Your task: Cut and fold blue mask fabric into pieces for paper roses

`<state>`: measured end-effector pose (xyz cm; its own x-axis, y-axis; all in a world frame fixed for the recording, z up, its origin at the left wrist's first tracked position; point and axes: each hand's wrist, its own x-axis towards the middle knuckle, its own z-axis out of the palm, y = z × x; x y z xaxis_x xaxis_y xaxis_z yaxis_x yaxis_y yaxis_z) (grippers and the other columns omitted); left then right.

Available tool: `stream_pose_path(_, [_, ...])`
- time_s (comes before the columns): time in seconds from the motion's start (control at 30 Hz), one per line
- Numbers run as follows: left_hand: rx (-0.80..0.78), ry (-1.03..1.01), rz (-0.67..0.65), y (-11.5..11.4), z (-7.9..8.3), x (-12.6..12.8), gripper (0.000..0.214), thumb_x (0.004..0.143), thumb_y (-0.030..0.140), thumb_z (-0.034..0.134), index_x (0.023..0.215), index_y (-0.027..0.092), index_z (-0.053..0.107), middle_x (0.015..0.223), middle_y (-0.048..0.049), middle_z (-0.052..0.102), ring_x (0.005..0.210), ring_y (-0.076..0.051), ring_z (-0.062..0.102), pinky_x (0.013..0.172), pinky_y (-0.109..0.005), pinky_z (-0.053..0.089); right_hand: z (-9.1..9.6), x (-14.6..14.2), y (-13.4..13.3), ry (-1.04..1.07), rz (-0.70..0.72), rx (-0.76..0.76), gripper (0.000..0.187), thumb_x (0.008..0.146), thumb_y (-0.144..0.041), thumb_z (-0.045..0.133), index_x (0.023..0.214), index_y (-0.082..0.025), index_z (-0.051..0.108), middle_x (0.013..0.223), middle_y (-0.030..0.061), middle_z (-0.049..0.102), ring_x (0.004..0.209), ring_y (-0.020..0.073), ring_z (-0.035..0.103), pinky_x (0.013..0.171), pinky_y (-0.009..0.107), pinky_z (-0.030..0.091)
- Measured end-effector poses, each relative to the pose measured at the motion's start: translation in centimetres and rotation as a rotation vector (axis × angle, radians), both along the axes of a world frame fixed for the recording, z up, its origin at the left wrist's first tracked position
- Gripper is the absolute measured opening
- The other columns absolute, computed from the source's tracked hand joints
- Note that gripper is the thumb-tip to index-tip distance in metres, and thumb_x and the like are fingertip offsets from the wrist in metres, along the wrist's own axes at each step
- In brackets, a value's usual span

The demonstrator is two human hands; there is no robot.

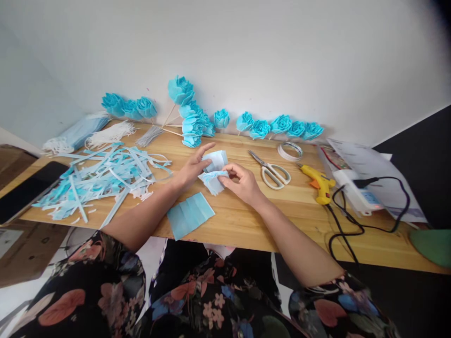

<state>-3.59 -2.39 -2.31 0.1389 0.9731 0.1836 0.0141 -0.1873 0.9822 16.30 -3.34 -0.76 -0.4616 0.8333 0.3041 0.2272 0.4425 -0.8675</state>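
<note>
My right hand (243, 183) is closed in a pinch on a gathered piece of pale blue mask fabric (213, 182), held just above the table. My left hand (193, 165) is beside it with the thumb and index finger spread apart. Its thumb overlaps the edge of another pale blue fabric piece (216, 160) behind the gathered one; I cannot tell whether it touches it. Nearer the front edge, a flat, creased blue fabric rectangle (190, 216) lies on the wooden table (243, 223).
Blue fabric flowers (281, 124) line the wall. Fabric strips (102, 176), a phone (33, 190), face masks (82, 132) and grey wires (150, 135) are left. Scissors (271, 172), a tape roll (290, 151), a yellow glue gun (320, 183) and a corded power strip (357, 192) are right.
</note>
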Motion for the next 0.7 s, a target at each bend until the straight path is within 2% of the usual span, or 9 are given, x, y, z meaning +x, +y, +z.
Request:
stream_pose_path(0.13, [0.042, 0.06, -0.009, -0.2, 0.4, 0.2, 0.061, 0.086, 0.03, 0.059, 0.146, 0.02, 0.049, 0.152, -0.0081, 0.049, 0.135, -0.029, 0.047, 0.116, -0.043, 0.034, -0.8, -0.1, 0.8, 0.01, -0.106, 0.001, 0.013, 0.082, -0.034, 0.065, 0.086, -0.021, 0.063, 0.08, -0.0006, 0.064, 0.064, 0.0123, 0.056, 0.061, 0.025, 0.045])
stream_pose_path(0.27, [0.06, 0.164, -0.025, -0.4, 0.8, 0.3, 0.059, 0.091, 0.032, 0.055, 0.148, 0.02, 0.046, 0.157, -0.0064, 0.044, 0.145, -0.029, 0.037, 0.122, -0.042, 0.024, -1.1, 0.0, 1.3, 0.04, -0.174, 0.004, 0.014, 0.082, -0.035, 0.065, 0.085, -0.021, 0.063, 0.08, 0.0003, 0.063, 0.068, 0.0142, 0.056, 0.061, 0.026, 0.046])
stream_pose_path(0.37, [0.049, 0.184, -0.046, -0.4, 0.7, 0.2, 0.061, 0.091, 0.035, 0.056, 0.15, 0.021, 0.043, 0.156, -0.007, 0.046, 0.144, -0.03, 0.04, 0.122, -0.043, 0.025, -1.1, 0.0, 1.3, 0.044, -0.212, 0.02, 0.015, 0.081, -0.035, 0.065, 0.088, -0.021, 0.065, 0.081, 0.0011, 0.063, 0.072, 0.0155, 0.057, 0.064, 0.027, 0.047])
stream_pose_path(0.53, [0.002, 0.126, -0.094, -0.3, 0.3, 0.3, 0.065, 0.092, 0.035, 0.055, 0.152, 0.017, 0.039, 0.15, -0.0118, 0.052, 0.14, -0.03, 0.045, 0.12, -0.046, 0.029, -1.1, 0.0, 1.4, 0.056, -0.243, 0.018, 0.026, 0.079, -0.032, 0.066, 0.104, -0.022, 0.066, 0.087, 0.0023, 0.066, 0.078, 0.0171, 0.059, 0.066, 0.027, 0.049])
stream_pose_path(0.7, [0.013, 0.137, -0.088, -0.5, 0.6, 0.5, 0.065, 0.092, 0.037, 0.057, 0.151, 0.017, 0.04, 0.152, -0.012, 0.05, 0.143, -0.031, 0.041, 0.12, -0.046, 0.028, -1.1, -0.1, 1.4, 0.069, -0.247, 0.012, 0.03, 0.079, -0.031, 0.066, 0.108, -0.023, 0.065, 0.086, 0.0014, 0.064, 0.076, 0.0163, 0.059, 0.065, 0.027, 0.05])
